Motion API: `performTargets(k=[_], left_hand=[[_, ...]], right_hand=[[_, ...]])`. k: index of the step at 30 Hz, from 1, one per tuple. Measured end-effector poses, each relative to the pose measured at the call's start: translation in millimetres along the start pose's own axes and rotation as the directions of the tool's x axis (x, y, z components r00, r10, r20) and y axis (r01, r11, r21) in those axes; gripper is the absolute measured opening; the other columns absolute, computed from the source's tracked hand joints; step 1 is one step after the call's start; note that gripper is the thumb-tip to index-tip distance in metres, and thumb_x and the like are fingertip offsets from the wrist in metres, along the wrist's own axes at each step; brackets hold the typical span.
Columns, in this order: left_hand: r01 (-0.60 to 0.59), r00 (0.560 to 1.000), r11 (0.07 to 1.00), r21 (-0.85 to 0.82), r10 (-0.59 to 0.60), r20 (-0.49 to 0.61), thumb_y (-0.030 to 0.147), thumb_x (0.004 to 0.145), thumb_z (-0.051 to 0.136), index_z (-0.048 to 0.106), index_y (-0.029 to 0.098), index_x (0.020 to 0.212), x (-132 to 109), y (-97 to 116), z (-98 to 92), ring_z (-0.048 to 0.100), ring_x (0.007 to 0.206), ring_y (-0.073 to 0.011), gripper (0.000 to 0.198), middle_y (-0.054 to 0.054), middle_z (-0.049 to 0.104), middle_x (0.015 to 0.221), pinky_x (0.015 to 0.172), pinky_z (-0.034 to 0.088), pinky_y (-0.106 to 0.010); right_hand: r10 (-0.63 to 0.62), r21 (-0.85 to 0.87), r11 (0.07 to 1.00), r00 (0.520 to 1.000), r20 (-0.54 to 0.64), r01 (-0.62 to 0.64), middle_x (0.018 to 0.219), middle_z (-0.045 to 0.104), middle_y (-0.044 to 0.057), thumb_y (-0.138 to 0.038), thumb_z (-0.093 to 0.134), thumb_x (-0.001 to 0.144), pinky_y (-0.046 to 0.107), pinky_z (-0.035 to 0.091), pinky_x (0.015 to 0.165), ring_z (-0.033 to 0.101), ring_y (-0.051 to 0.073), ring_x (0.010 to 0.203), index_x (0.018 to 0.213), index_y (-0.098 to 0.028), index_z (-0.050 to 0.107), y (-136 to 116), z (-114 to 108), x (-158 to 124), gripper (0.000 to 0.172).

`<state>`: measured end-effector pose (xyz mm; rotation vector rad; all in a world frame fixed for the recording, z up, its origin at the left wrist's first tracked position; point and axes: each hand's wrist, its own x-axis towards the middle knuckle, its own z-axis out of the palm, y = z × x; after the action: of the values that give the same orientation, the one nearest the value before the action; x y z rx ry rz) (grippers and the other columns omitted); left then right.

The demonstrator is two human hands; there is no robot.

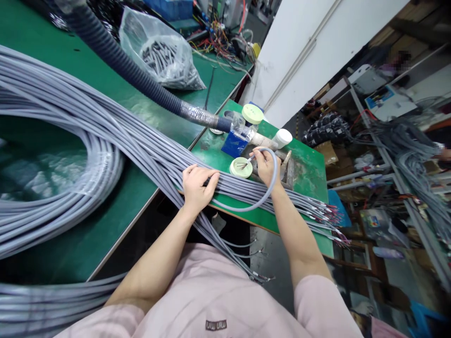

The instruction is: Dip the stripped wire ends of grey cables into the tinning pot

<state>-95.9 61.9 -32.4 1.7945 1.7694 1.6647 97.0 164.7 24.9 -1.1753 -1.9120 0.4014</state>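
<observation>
the left hand clasps a grey cable bundle, the right hand pinches a single cable.

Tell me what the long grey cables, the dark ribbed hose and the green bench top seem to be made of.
The long grey cables look like matte, flexible plastic sheathing, probably PVC, curving smoothly. The dark ribbed hose looks like corrugated plastic with a slight sheen. The green bench top looks like a smooth rubbery mat, though the look leaves that open.
</observation>
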Motion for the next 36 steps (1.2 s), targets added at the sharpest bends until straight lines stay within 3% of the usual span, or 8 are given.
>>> performTargets(k=[8, 14, 19, 24, 31, 36], left_hand=[[-0.05, 0.998, 0.998, -0.025, 0.049, -0.039, 0.031, 0.089, 0.056, 0.069, 0.023, 0.081, -1, -2, 0.9, 0.068, 0.08, -0.017, 0.017, -0.001, 0.075, 0.08, 0.099, 0.039, -0.04], [-0.032, 0.991, 0.998, -0.048, 0.026, -0.13, 0.032, 0.088, 0.055, 0.069, 0.022, 0.082, -3, -3, 1.5, 0.067, 0.087, -0.0187, 0.018, -0.003, 0.073, 0.082, 0.097, 0.043, -0.041], [-0.061, 0.978, 0.997, -0.048, 0.05, -0.201, 0.033, 0.088, 0.054, 0.068, 0.022, 0.084, -6, -5, 2.0, 0.067, 0.095, -0.0209, 0.018, -0.004, 0.072, 0.081, 0.1, 0.041, -0.044], [-0.031, 0.982, 0.999, -0.013, 0.028, -0.186, 0.035, 0.089, 0.051, 0.066, 0.022, 0.087, -6, -4, 1.7, 0.065, 0.103, -0.023, 0.02, -0.005, 0.071, 0.087, 0.101, 0.04, -0.046], [-0.076, 0.982, 0.997, -0.028, 0.07, -0.174, 0.034, 0.089, 0.051, 0.066, 0.022, 0.088, -5, -3, 3.1, 0.064, 0.103, -0.0227, 0.019, -0.005, 0.071, 0.088, 0.103, 0.038, -0.045], [-0.035, 0.992, 0.999, 0.005, 0.035, -0.121, 0.036, 0.09, 0.049, 0.066, 0.022, 0.088, -5, -2, 2.7, 0.064, 0.104, -0.0231, 0.022, -0.006, 0.071, 0.089, 0.104, 0.037, -0.046]], right_hand=[[0.024, -0.002, 1.0, 0.999, -0.022, -0.024, 0.077, 0.073, 0.002, -0.039, 0.049, 0.091, 0.027, 0.052, 0.069, 0.068, 0.016, 0.069, 0.085, -0.02, 0.065, -3, -1, -1, 0.025], [-0.035, -0.048, 0.998, 0.992, -0.12, 0.029, 0.083, 0.074, 0.002, -0.039, 0.049, 0.092, 0.029, 0.053, 0.073, 0.069, 0.017, 0.075, 0.092, -0.021, 0.064, -9, -34, -4, 0.024], [-0.051, -0.135, 0.991, 0.969, -0.241, 0.019, 0.083, 0.073, 0.002, -0.039, 0.047, 0.093, 0.031, 0.053, 0.075, 0.069, 0.017, 0.076, 0.093, -0.021, 0.063, 13, -67, -6, 0.024], [-0.04, -0.214, 0.976, 0.943, -0.331, -0.034, 0.079, 0.072, 0.002, -0.037, 0.047, 0.092, 0.029, 0.052, 0.073, 0.068, 0.016, 0.072, 0.087, -0.019, 0.063, 40, -88, -4, 0.025], [-0.018, -0.259, 0.963, 0.941, -0.338, -0.074, 0.075, 0.072, 0.003, -0.03, 0.048, 0.09, 0.029, 0.051, 0.07, 0.067, 0.016, 0.068, 0.081, -0.018, 0.063, 66, -93, 3, 0.021], [0.0, -0.24, 0.967, 0.944, -0.329, -0.084, 0.073, 0.072, 0.004, -0.03, 0.048, 0.089, 0.03, 0.051, 0.067, 0.067, 0.017, 0.065, 0.078, -0.018, 0.062, 79, -88, 9, 0.021]])
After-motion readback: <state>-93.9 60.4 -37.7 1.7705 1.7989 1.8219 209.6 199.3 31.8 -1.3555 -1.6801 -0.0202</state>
